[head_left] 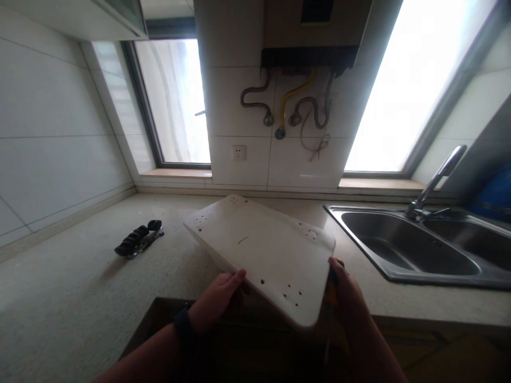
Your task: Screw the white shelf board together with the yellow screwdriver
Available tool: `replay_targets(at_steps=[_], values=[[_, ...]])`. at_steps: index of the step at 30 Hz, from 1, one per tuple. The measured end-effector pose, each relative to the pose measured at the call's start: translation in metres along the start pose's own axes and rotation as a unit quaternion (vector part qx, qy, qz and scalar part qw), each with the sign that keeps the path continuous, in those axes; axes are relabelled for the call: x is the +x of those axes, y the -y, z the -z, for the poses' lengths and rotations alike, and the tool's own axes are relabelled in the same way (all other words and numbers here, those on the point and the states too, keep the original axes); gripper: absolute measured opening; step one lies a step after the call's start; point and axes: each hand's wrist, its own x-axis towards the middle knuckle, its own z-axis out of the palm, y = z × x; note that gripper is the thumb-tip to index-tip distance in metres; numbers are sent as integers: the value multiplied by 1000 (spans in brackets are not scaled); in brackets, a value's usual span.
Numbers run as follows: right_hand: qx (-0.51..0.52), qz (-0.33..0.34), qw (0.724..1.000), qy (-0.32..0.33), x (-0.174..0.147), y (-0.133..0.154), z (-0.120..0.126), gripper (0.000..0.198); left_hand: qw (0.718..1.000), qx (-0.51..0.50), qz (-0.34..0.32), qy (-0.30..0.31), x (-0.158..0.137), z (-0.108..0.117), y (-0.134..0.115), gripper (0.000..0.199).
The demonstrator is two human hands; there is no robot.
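Pinching, with fingers of left hand (219, 294) and right hand (348, 291), a white board (271, 250) at twelve o'clock, plus an orange tool (332, 292). Seems unfinished, with bare holes (262, 282) on top and black parts (138, 238) at ten o'clock.

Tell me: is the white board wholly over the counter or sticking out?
Sticking out: the white board has its near corner beyond the counter.

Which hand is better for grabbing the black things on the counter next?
Probably the left hand: it's nearer the black things. The right hand is farther away and also grips an orange-handled tool. Both hands hold the white board, so the left would have to let go first.
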Motion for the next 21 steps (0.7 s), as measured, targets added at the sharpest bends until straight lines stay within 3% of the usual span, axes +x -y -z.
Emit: replay_targets(at_steps=[7,12,18,21], values=[[68,-11,997,-23,-35,-21,-5,52,998,-13,-12,-60,-8,20,7,67],[-1,16,1000,23,-45,-34,0,50,987,22,-47,-154,-4,40,12,59],[100,41,993,-50,-17,-4,7,43,984,52,-65,-156,6,67,8,61],[58,26,997,-35,-8,11,0,47,974,54,-78,-205,10,78,7,58]])
